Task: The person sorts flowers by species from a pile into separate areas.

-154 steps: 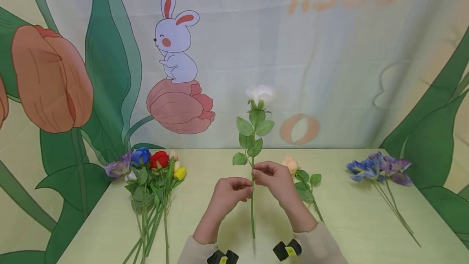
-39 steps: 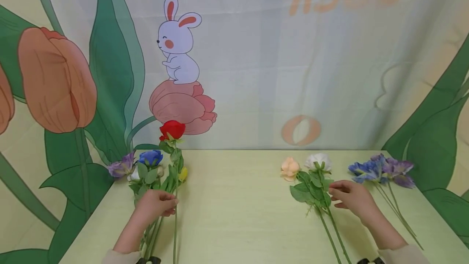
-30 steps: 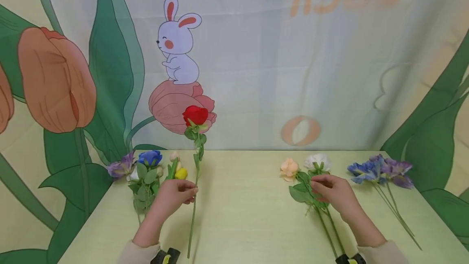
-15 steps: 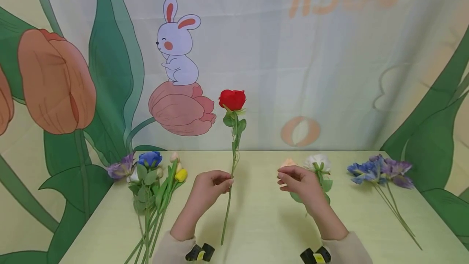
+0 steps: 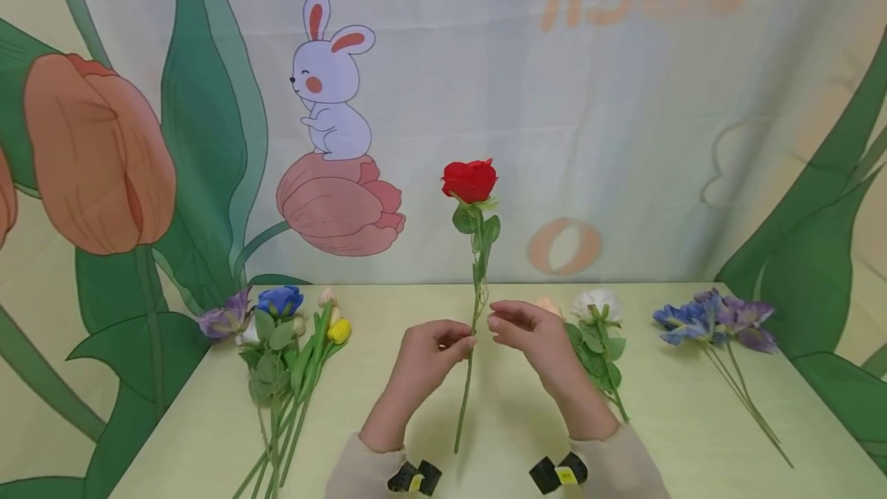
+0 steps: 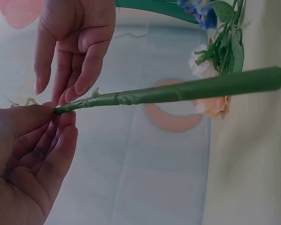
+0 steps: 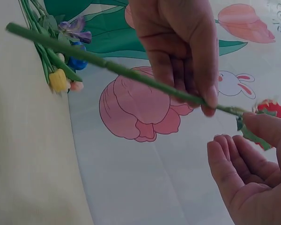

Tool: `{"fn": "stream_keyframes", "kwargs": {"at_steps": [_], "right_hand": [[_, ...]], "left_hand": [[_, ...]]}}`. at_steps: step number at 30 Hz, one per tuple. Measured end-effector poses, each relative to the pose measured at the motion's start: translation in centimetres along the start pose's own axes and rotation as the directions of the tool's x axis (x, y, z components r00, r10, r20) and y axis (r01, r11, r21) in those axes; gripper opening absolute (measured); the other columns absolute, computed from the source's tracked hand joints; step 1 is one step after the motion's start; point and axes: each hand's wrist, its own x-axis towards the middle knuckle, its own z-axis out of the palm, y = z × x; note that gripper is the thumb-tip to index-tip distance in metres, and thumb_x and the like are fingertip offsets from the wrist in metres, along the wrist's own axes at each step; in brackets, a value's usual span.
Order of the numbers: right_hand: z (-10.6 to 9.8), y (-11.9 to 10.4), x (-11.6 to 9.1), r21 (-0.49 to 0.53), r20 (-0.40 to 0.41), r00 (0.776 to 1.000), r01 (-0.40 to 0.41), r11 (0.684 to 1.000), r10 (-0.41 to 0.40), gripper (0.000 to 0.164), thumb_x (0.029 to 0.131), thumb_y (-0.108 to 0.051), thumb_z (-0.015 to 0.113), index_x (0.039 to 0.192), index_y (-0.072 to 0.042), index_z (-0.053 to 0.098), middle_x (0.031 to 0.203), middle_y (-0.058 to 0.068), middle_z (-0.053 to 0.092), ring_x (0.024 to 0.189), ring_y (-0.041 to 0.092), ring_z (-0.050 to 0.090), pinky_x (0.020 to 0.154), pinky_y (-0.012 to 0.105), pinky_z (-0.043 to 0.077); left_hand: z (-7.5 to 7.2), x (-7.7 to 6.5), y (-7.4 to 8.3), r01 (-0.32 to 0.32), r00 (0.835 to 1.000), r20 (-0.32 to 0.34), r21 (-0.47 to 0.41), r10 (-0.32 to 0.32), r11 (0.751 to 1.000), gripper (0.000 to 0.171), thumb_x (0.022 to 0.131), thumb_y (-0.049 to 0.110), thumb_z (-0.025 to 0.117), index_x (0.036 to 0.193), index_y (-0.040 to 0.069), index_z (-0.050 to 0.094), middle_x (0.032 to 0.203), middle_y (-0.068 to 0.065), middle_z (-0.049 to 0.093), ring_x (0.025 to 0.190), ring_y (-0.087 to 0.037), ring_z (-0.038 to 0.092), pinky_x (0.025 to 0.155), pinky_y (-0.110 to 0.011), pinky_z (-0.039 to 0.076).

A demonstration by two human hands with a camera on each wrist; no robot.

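Note:
A single red rose (image 5: 470, 181) stands nearly upright above the middle of the table, its stem leaning slightly. My left hand (image 5: 426, 360) pinches the green stem (image 6: 154, 93) between thumb and fingers, below the leaves. Just right of the stem is my right hand (image 5: 537, 349), its thumb and fingers apart. In the right wrist view the right thumb (image 7: 267, 126) overlaps the upper stem; whether it touches cannot be told. Behind the right hand lie a white rose (image 5: 597, 306) and a mostly hidden peach rose (image 5: 549, 305).
At the left lies a bunch with a blue rose (image 5: 280, 299), a purple flower (image 5: 227, 318) and yellow tulip (image 5: 339, 331). Blue and purple flowers (image 5: 714, 320) lie at the far right of the pale table (image 5: 513, 437). A printed curtain (image 5: 443, 60) hangs behind.
Earlier both hands held a white rose; it now lies at the right. The left hand has lifted the red rose from the left bunch to the middle. The right hand has moved left towards it.

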Motion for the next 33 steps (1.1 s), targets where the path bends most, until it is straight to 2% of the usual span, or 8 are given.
{"fn": "stream_keyframes", "kwargs": {"at_steps": [4, 10, 13, 25, 33], "right_hand": [[0.4, -0.4, 0.1, -0.017, -0.005, 1.0, 0.022, 1.0, -0.022, 0.039, 0.097, -0.007, 0.067, 0.131, 0.011, 0.061, 0.116, 0.015, 0.07, 0.09, -0.002, 0.066, 0.088, 0.02, 0.059], [0.6, -0.4, 0.3, -0.019, -0.019, 0.999, 0.027, 0.999, -0.028, 0.034, 0.096, -0.006, 0.067, 0.126, 0.011, 0.064, 0.102, 0.0, 0.07, 0.088, -0.003, 0.066, 0.089, 0.021, 0.058], [0.7, -0.2, 0.4, -0.018, -0.025, 0.999, 0.034, 0.999, -0.035, 0.031, 0.096, -0.006, 0.068, 0.122, 0.011, 0.065, 0.098, -0.003, 0.07, 0.088, -0.003, 0.066, 0.089, 0.022, 0.059], [1.2, -0.5, 0.7, 0.036, -0.104, 0.994, 0.03, 0.999, -0.026, 0.025, 0.095, 0.004, 0.064, 0.116, 0.016, 0.065, 0.089, 0.0, 0.069, 0.077, -0.001, 0.067, 0.073, 0.019, 0.061], [0.7, -0.9, 0.8, 0.06, -0.122, 0.992, 0.021, 0.998, -0.013, 0.026, 0.096, 0.003, 0.063, 0.117, 0.018, 0.063, 0.087, -0.003, 0.067, 0.075, 0.0, 0.067, 0.071, 0.019, 0.061]], "left_hand": [[0.7, 0.1, 0.1, -0.024, 1.0, -0.001, 0.006, 0.024, 1.0, 0.015, 0.095, 0.006, 0.071, 0.102, -0.006, 0.076, 0.09, -0.018, 0.078, 0.078, -0.025, 0.076, 0.073, -0.026, 0.063], [1.3, 0.2, 0.2, -0.016, 1.0, -0.007, 0.024, 0.016, 1.0, 0.014, 0.095, 0.007, 0.071, 0.101, -0.004, 0.077, 0.089, -0.016, 0.078, 0.077, -0.02, 0.075, 0.074, -0.027, 0.062], [1.5, 0.2, 0.2, -0.015, 1.0, -0.013, 0.03, 0.015, 0.999, 0.014, 0.094, 0.007, 0.071, 0.101, -0.004, 0.077, 0.088, -0.016, 0.078, 0.076, -0.019, 0.073, 0.073, -0.028, 0.062], [2.2, 0.6, 0.3, -0.019, 0.999, -0.04, 0.103, 0.023, 0.995, 0.012, 0.094, 0.007, 0.072, 0.099, -0.002, 0.078, 0.086, -0.014, 0.078, 0.072, -0.011, 0.068, 0.064, -0.018, 0.055], [2.2, 0.9, 0.9, -0.055, 0.998, -0.031, 0.174, 0.061, 0.983, 0.014, 0.094, 0.012, 0.073, 0.101, 0.001, 0.079, 0.085, -0.011, 0.077, 0.068, -0.006, 0.059, 0.061, -0.017, 0.05]]}}
